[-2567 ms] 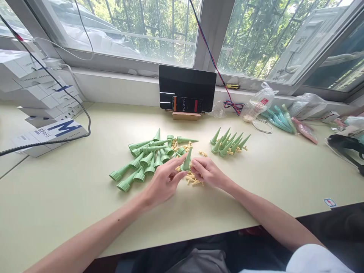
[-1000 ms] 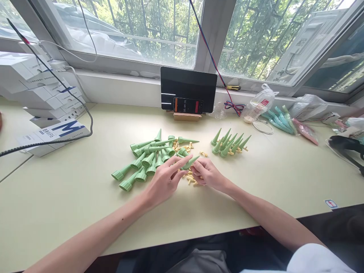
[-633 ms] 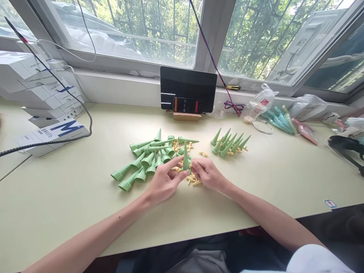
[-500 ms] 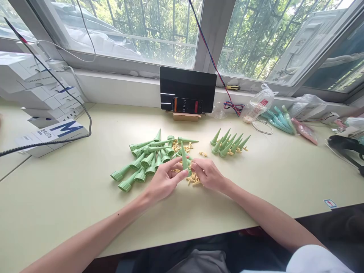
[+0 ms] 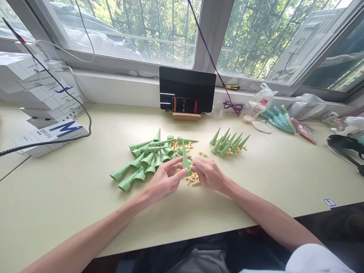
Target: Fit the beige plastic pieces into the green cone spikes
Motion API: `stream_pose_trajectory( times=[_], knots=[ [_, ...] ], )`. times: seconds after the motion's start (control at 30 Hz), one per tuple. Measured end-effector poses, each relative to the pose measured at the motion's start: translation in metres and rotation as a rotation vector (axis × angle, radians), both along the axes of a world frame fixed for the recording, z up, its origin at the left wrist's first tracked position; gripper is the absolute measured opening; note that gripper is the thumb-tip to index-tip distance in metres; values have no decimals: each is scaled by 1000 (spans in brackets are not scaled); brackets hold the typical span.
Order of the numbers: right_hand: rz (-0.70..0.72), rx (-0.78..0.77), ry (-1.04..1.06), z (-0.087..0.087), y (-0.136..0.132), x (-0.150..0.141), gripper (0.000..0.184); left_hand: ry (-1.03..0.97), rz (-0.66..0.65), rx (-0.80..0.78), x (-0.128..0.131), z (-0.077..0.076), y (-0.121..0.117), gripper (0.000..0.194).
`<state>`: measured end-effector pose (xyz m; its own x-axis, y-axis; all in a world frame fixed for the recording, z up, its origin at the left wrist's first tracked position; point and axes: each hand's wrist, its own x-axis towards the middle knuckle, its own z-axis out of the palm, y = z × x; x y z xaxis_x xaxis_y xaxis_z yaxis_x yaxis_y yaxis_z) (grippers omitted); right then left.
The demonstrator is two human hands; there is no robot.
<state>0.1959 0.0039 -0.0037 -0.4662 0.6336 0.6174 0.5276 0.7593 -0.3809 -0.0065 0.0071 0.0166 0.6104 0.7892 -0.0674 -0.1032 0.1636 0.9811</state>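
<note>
My left hand [image 5: 168, 176] pinches a green plant watering spike [image 5: 185, 157] between thumb and fingers, its point upward. Close against the lower part of the spike, my right hand [image 5: 209, 172] is closed, its fingertips on a small yellow valve [image 5: 191, 166] that is mostly hidden. Loose yellow valves [image 5: 195, 179] lie on the table under and behind the hands. To the left, a heap of green spikes [image 5: 148, 160] lies on its side. Several spikes stand point up in a group [image 5: 227, 143] at the right, some with yellow valves at their bases.
A phone [image 5: 187, 105] showing a timer leans on a black tablet [image 5: 187, 85] by the window. White boxes [image 5: 48, 94] are stacked at the left, with a black cable [image 5: 90, 121] in front. Plastic bags [image 5: 260, 102] and wrapped coloured pieces [image 5: 281, 120] lie at the back right.
The hands have barely moved. My right fingers sit slightly closer over the yellow valve at the spike, hiding more of it.
</note>
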Motion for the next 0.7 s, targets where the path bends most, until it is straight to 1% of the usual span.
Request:
stream_pose_trajectory(
  times=[0.1, 0.2, 0.27, 0.33, 0.43, 0.57, 0.63, 0.7],
  knots=[
    [-8, -93, 68, -2, -2, -2, 29, 77, 52, 172, 1, -3, 0, 55],
    [-29, -220, 152, -2, -5, -5, 34, 147, 115, 371, 2, -9, 0, 51],
    [-35, -336, 222, 0, -6, -7, 37, 200, 174, 559, 2, -13, 2, 45],
    [-17, -468, 289, 4, -7, -9, 40, 264, 207, 770, 1, -15, 4, 42],
    [47, -701, 398, 10, -9, -10, 45, 301, 172, 1010, -4, -17, 8, 48],
    [162, -1059, 545, 19, -9, -10, 46, 287, 90, 1148, -9, -20, 11, 56],
    [184, -1154, 567, 23, -9, -9, 45, 296, 73, 1188, -10, -20, 12, 58],
    [197, -1190, 587, 23, -9, -8, 45, 308, 68, 1206, -10, -20, 11, 59]
  ],
)
